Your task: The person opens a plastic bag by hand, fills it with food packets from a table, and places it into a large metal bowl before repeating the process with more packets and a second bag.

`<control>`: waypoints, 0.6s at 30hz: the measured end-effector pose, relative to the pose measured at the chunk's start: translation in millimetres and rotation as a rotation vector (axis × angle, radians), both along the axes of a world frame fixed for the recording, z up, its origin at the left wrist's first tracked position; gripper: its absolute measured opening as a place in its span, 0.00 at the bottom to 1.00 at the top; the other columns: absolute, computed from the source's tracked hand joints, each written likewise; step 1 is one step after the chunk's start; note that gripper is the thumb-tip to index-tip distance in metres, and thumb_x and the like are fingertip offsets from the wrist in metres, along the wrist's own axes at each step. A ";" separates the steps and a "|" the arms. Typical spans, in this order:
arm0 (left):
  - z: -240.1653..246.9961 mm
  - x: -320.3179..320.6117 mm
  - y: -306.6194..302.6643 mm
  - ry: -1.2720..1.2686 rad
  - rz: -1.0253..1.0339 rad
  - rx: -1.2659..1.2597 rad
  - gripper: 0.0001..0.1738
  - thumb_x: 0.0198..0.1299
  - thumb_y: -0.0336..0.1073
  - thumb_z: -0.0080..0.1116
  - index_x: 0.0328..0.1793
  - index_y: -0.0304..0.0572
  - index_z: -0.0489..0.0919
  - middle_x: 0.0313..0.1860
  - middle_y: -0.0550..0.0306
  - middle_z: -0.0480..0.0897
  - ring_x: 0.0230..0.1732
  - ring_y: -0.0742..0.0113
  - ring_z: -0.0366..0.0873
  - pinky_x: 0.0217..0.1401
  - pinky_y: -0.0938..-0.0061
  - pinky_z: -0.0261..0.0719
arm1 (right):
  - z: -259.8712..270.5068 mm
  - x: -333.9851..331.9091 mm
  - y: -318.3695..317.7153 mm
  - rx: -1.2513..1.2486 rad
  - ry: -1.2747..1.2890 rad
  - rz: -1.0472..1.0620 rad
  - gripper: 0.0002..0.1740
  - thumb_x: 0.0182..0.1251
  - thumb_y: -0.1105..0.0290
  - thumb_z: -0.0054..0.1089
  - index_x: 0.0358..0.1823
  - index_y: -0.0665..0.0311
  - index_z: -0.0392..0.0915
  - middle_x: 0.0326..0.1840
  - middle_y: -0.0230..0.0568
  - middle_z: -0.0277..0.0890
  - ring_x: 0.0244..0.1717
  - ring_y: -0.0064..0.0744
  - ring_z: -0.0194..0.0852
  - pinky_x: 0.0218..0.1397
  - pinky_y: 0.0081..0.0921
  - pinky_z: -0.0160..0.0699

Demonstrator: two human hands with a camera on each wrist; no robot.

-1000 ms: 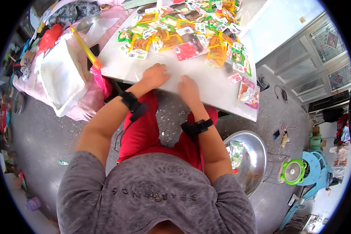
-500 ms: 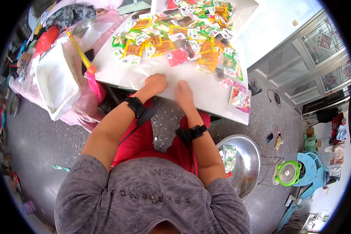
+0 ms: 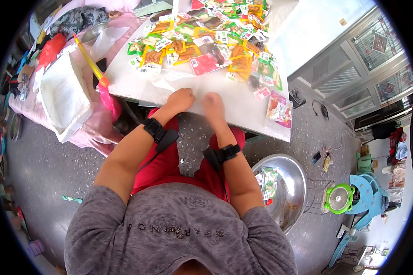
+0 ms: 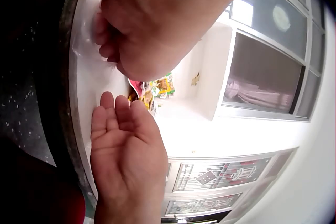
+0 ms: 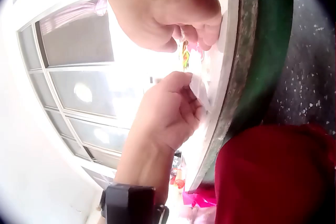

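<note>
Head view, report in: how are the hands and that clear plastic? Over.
Left hand pinches clear plastic. Right hand beside it, seemingly empty, fingers extended. Colourful packets beyond both, apparently not in the way.

In the head view, the right hand (image 3: 213, 108) is showing blurred, the left hand (image 3: 181, 100) is hiding its grip on the plastic sheet (image 3: 163, 84), the print on the packets (image 3: 152, 57) is looking too small to read, and the right arm (image 3: 241, 183) is partly covering the basin (image 3: 299, 183).

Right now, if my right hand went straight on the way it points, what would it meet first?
Probably the red packet at the pile's near edge; your right hand points toward it across the white tabletop. Its height is hard to judge, so it might pass above.
</note>
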State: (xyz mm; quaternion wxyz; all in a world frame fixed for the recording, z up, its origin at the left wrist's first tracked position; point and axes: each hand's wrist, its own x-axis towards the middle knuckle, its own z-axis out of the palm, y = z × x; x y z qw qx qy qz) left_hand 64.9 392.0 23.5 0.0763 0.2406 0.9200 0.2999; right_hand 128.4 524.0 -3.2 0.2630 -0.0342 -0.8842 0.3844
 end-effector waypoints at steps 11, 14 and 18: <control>-7.4 24.8 -5.5 -0.182 -0.019 0.561 0.11 0.49 0.36 0.45 0.25 0.33 0.70 0.23 0.44 0.73 0.27 0.54 0.71 0.31 0.68 0.67 | 26.9 -1.6 -10.4 -0.895 -0.351 0.122 0.13 0.53 0.70 0.49 0.39 0.67 0.65 0.28 0.36 0.68 0.24 0.25 0.67 0.26 0.20 0.67; -9.6 22.5 -8.0 -0.061 0.092 0.575 0.13 0.48 0.39 0.47 0.25 0.33 0.69 0.23 0.41 0.72 0.26 0.50 0.71 0.31 0.66 0.68 | 16.2 -4.7 -6.5 -0.862 -0.359 0.110 0.11 0.53 0.72 0.48 0.38 0.67 0.66 0.26 0.36 0.68 0.23 0.25 0.67 0.25 0.21 0.67; -16.0 27.3 -4.3 0.179 0.106 0.470 0.12 0.49 0.38 0.50 0.28 0.34 0.71 0.20 0.53 0.73 0.22 0.64 0.69 0.26 0.73 0.67 | 32.1 -4.4 -18.4 -0.408 -0.335 0.097 0.08 0.52 0.74 0.47 0.34 0.68 0.68 0.26 0.38 0.68 0.23 0.25 0.67 0.26 0.22 0.68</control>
